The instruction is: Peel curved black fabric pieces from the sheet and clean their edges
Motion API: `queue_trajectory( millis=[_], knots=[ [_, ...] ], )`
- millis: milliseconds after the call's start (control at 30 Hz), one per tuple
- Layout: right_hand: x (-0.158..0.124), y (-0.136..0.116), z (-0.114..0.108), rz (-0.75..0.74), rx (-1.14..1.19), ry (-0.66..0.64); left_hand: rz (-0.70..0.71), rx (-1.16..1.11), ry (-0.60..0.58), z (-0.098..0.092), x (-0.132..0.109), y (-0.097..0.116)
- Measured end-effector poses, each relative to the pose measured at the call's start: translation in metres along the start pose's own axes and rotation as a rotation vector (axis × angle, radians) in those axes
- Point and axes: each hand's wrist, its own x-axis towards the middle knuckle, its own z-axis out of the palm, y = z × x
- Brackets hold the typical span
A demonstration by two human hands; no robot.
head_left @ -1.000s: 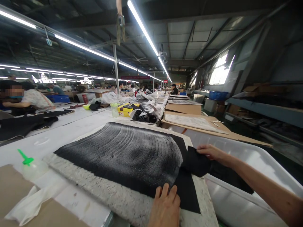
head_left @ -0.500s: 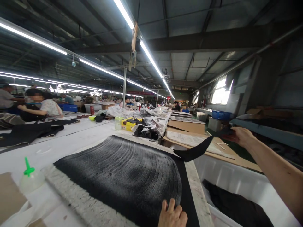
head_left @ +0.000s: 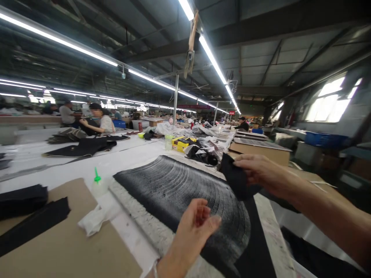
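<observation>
A black sheet (head_left: 174, 193) with curved pale streaks lies on a pale, rough-edged board. Over its front part hovers my left hand (head_left: 193, 227), fingers loosely curled, thumb apart, with nothing in it. My right hand (head_left: 255, 170) pinches a black fabric strip (head_left: 233, 175) between thumb and fingers, at the sheet's right far edge. The strip hangs down from the fingertips, and its lower end is partly hidden behind the hand.
Left of the board stand a squeeze bottle with a green nozzle (head_left: 97, 177) and a white cloth (head_left: 92, 222). Black pieces (head_left: 34, 224) lie on brown card (head_left: 72, 247). A yellow box (head_left: 181, 143) sits behind. At right is a white bin holding black fabric. Co-workers are at far tables.
My right hand has brought the strip leftward, over the sheet's right edge. My left hand has lifted off the sheet and moved left. The view has turned left.
</observation>
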Motion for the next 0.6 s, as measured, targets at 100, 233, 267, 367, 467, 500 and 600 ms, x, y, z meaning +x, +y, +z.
queue_trajectory(
  millis=[100,233,267,367,467,500,600],
  knots=[
    [-0.039,0.009,0.083,0.087,0.065,-0.331,-0.037,-0.002,0.128,-0.048,-0.034,0.051],
    [-0.088,0.024,0.185,0.139,0.174,-0.589,-0.120,0.156,0.315,-0.103,-0.098,0.074],
    [-0.100,0.027,0.209,0.144,0.201,-0.640,-0.131,0.179,0.377,-0.117,-0.115,0.073],
    [-0.142,0.034,0.279,0.153,0.268,-0.806,-0.153,0.177,0.570,-0.165,-0.171,0.062],
    [-0.195,0.038,0.339,0.123,0.275,-0.941,-0.164,0.143,0.717,-0.214,-0.233,0.049],
    [-0.214,0.041,0.355,0.086,0.268,-0.979,-0.168,0.131,0.764,-0.229,-0.255,0.046],
    [-0.259,0.060,0.387,-0.245,0.189,-1.084,-0.251,0.023,0.881,-0.263,-0.322,0.037]
  ],
)
